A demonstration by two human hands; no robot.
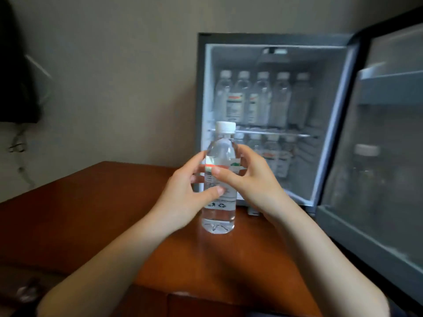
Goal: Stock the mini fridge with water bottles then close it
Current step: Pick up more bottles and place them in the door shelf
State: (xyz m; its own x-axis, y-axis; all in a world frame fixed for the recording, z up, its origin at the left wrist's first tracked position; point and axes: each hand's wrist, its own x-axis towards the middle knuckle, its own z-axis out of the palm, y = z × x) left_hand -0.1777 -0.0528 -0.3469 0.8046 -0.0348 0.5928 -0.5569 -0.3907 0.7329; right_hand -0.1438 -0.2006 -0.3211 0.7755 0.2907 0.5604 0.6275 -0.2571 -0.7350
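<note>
Spotter: Grip check; your left hand (183,195) wraps the water bottle (219,213) at the label, thumb across the front; your right hand (251,179) pinches it from the other side, thumb on the red stripe, fingers behind.

Coach: The bottle's upright, base seemingly on the wooden table (91,213), just in front of the open mini fridge (202,88); it looks full, so expect some weight; that thin clear plastic will likely give under a hard squeeze, and the bare wall may be slick.

Spotter: So hold at the label band, where you should get friction; not by the white cap (225,126).

Coach: Agreed; the upper shelf row (258,99) looks packed; the lower shelf row (272,156) seems to leave room toward the right; the fridge door (377,225) hangs wide open on your right.
</note>
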